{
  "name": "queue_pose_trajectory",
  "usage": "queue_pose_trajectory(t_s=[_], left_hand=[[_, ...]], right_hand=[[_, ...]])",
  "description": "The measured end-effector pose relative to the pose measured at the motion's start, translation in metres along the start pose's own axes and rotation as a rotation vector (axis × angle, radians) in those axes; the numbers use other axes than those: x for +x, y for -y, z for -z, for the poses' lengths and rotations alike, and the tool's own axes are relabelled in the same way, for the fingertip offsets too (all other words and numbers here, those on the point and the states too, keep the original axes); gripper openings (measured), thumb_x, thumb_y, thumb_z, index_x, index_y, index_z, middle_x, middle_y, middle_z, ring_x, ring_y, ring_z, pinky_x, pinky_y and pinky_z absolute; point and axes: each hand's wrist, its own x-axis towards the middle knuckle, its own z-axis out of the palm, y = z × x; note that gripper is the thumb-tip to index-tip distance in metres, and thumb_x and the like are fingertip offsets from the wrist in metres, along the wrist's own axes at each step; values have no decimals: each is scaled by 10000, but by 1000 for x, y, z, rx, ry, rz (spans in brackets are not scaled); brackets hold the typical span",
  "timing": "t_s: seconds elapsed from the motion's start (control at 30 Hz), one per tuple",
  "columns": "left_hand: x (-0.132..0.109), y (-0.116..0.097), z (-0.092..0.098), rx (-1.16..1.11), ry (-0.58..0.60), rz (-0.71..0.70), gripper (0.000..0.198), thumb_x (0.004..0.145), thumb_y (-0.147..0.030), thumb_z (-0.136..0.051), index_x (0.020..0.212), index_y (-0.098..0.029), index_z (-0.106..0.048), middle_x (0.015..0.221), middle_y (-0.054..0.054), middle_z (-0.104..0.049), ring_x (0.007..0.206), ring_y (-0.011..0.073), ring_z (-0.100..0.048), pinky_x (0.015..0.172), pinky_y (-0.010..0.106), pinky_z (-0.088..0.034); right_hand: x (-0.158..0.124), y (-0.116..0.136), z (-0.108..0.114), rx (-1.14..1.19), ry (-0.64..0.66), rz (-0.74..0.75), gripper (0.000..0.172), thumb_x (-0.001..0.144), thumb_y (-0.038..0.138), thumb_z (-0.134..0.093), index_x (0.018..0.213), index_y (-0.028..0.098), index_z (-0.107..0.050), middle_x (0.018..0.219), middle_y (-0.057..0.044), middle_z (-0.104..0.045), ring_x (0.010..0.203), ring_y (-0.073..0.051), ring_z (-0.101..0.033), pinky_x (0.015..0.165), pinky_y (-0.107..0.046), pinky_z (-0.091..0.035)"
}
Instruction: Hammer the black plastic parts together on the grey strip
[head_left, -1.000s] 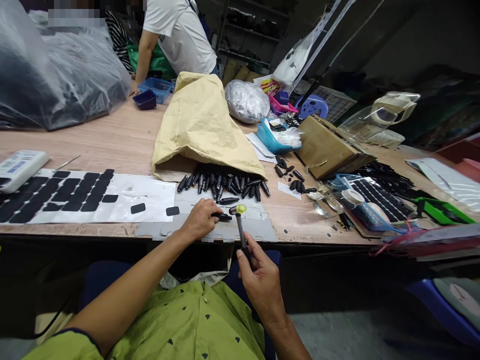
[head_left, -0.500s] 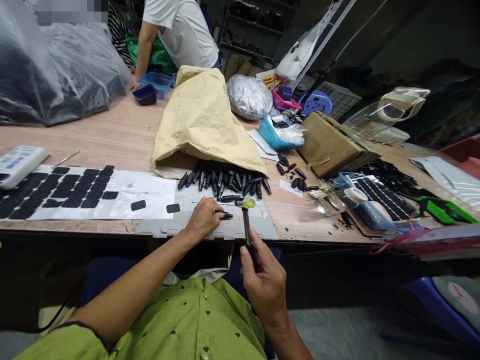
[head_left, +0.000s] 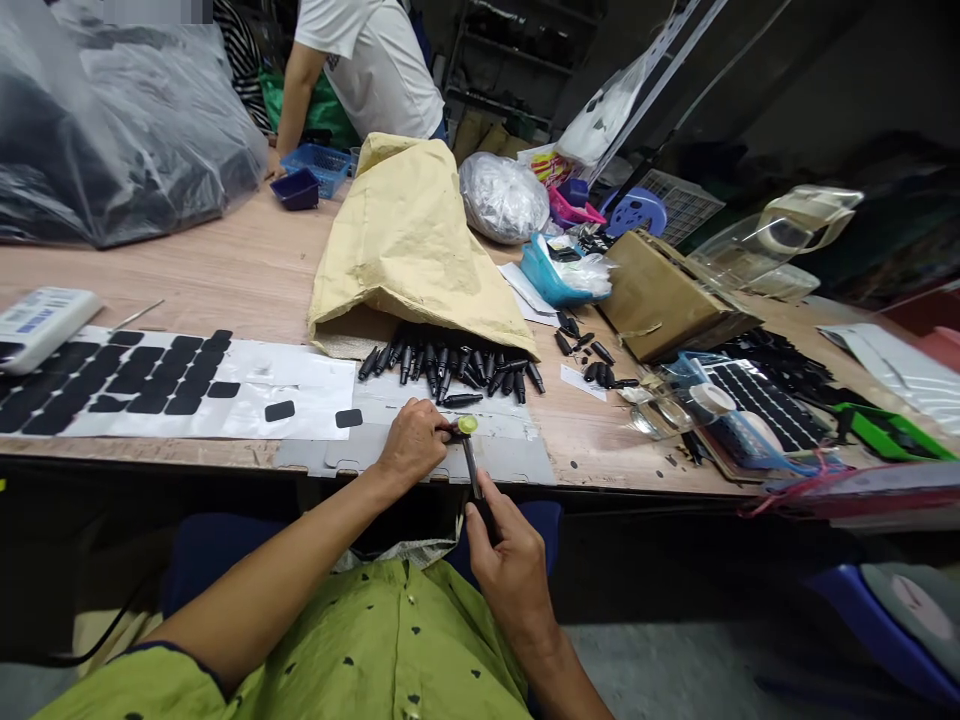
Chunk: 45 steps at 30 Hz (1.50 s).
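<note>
My right hand [head_left: 510,560] is wrapped around the dark handle of a small hammer [head_left: 471,466]. Its yellow-green head is down beside the fingertips of my left hand [head_left: 414,440]. That left hand is closed in a pinch over a grey board [head_left: 517,455] at the table edge. The slim black part in its fingers is now mostly hidden by the hand and the hammer head. Just beyond, several black cylindrical parts [head_left: 442,365] lie in a pile at the mouth of a yellow-brown paper sack [head_left: 420,240].
To the left lies a white sheet [head_left: 251,415] of black stickers, with a white box-shaped device [head_left: 45,325]. A big plastic bag [head_left: 150,150] stands behind. On the right are a cardboard box [head_left: 667,300] and a blue basket [head_left: 555,275]. Across the table leans a person in white [head_left: 382,70].
My right hand has brought the hammer down and to the left, so its head now meets the spot at my left fingertips. The left hand has barely moved.
</note>
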Motion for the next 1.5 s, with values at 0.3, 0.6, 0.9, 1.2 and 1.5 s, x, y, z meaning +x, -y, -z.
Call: queue_pose_trajectory(t_s=[0.3, 0.6, 0.9, 1.2, 1.5], left_hand=[[1, 1, 0, -29, -11, 40, 135, 726, -67, -734, 748, -193, -775, 814, 45, -704, 880, 204, -585, 860, 349, -496], [0, 5, 4, 9, 23, -8, 128, 807, -122, -670, 820, -196, -774, 852, 55, -706, 907, 213, -570, 869, 364, -478], [4, -7, 27, -422, 112, 238, 263, 875, -354, -555, 857, -179, -750, 865, 37, -727, 849, 197, -645, 780, 304, -474], [10, -4, 15, -557, 246, 292, 319, 879, -413, -488, 858, -167, -689, 559, -39, -479, 546, 123, -462, 564, 237, -362], [4, -1, 12, -486, 162, 86, 403, 899, -472, -479, 672, -157, -586, 637, -12, -544, 624, 126, -472, 596, 240, -342]], right_hand=[[-5, 4, 1, 7, -66, -36, 471, 925, 215, -558, 1396, 201, -563, 1217, -111, -692, 1068, -238, -680, 858, -320, -589], [13, -18, 17, -99, -122, -125, 435, 916, 301, -555, 1333, 199, -621, 1219, -105, -689, 1069, -245, -663, 893, -344, -546], [51, -64, 42, -754, 37, -507, 413, 900, 254, -504, 1280, 213, -661, 1061, -147, -628, 718, -235, -641, 587, -340, -451], [112, -40, 25, 93, -86, -271, 413, 901, 455, -521, 1133, 176, -717, 1029, -119, -683, 954, -245, -618, 713, -342, -507], [136, -5, -44, 990, 171, -727, 496, 711, 608, -697, 880, 144, -744, 683, 1, -620, 544, -86, -513, 523, -214, -413]])
